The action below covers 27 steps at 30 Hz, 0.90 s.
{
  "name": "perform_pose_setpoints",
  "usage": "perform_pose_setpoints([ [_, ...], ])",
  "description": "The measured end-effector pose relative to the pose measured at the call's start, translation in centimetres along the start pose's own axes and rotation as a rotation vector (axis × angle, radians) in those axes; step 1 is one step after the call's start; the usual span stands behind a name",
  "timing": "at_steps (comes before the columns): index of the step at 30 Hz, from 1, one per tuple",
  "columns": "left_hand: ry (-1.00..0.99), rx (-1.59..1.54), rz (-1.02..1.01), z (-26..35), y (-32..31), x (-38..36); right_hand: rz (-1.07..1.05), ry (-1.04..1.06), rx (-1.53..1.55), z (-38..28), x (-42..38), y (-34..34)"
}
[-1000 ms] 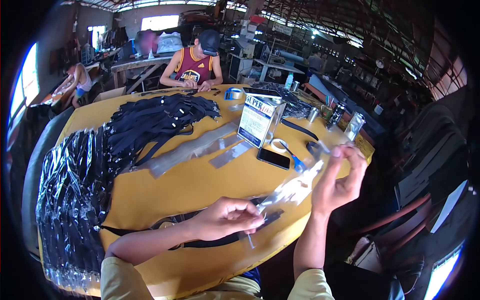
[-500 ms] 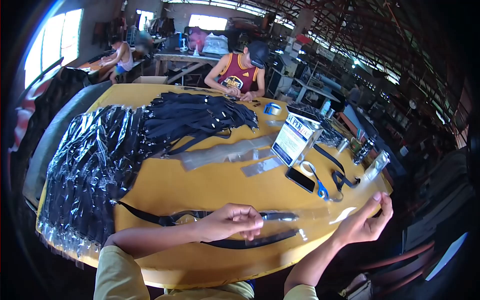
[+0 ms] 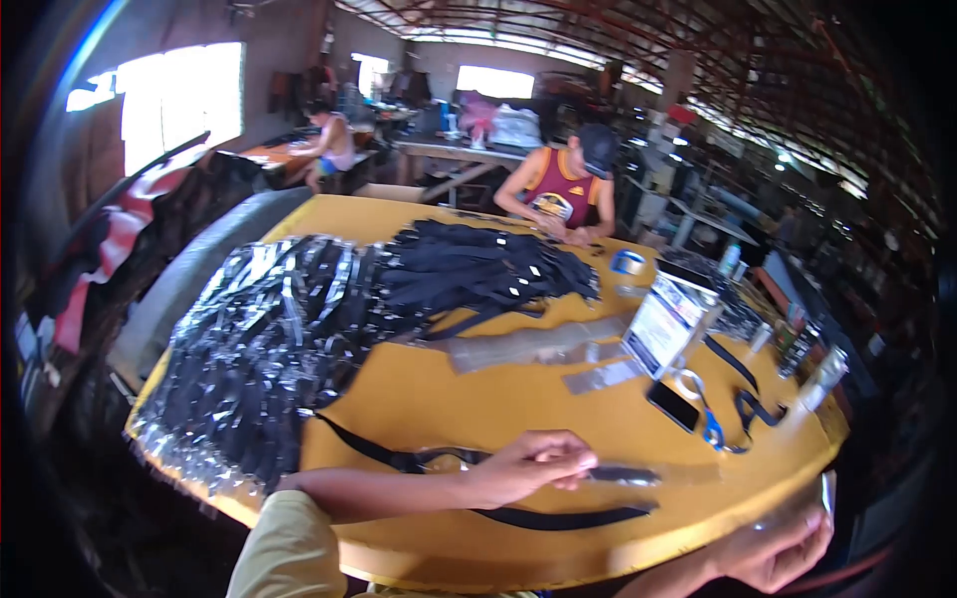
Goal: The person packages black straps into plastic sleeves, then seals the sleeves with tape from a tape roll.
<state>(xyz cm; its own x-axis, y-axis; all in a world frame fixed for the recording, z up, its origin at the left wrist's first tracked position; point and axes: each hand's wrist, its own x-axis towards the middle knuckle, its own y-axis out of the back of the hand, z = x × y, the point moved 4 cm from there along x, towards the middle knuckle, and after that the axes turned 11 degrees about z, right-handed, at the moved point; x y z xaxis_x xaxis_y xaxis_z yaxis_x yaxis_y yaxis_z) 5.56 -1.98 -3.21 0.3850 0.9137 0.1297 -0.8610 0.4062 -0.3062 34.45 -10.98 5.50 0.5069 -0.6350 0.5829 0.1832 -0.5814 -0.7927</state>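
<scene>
My left hand (image 3: 535, 470) is closed, thumb against curled fingers, over a black strap (image 3: 359, 444) partly in a clear plastic sleeve (image 3: 628, 476). A second black strap (image 3: 573, 519) lies just in front of that hand. My right hand (image 3: 778, 550) is off the table's right front edge, fingers curled together, with a bright, shiny sliver (image 3: 828, 493) at its fingertips. What either hand pinches I cannot tell. Left of my hands lies a big heap of black straps in clear plastic (image 3: 239, 359), with unwrapped black straps (image 3: 478, 264) behind it.
Clear plastic strips (image 3: 528, 346) lie mid-table on the yellow top (image 3: 419, 399). To the right are a box-shaped can (image 3: 666, 324), a phone (image 3: 673, 406), blue-handled scissors (image 3: 713, 431) and a blue tape roll (image 3: 627, 262). A co-worker (image 3: 563, 189) works at the far edge.
My view has turned left, shifting the scene rightward. My right hand has dropped from above the table's right side to below its edge. The left hand remains over the strap, still closed.
</scene>
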Motion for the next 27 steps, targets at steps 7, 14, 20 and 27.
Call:
perform_pose_setpoints([
  [7,0.040,-0.081,0.139,0.5,1.9,-0.2,0.020,0.108,0.197,-2.4,-2.1,-2.7],
  [14,-0.156,0.026,0.268,3.5,4.1,-1.8,-0.001,-0.014,0.176,-1.2,-5.8,-3.7],
  [20,-0.553,0.442,0.305,5.6,5.0,-1.5,-0.022,-0.041,0.230,-1.8,-6.3,-3.5],
  [27,-0.704,0.400,0.318,5.9,3.9,0.6,-0.081,-0.093,0.155,-1.6,-6.3,-1.4],
])
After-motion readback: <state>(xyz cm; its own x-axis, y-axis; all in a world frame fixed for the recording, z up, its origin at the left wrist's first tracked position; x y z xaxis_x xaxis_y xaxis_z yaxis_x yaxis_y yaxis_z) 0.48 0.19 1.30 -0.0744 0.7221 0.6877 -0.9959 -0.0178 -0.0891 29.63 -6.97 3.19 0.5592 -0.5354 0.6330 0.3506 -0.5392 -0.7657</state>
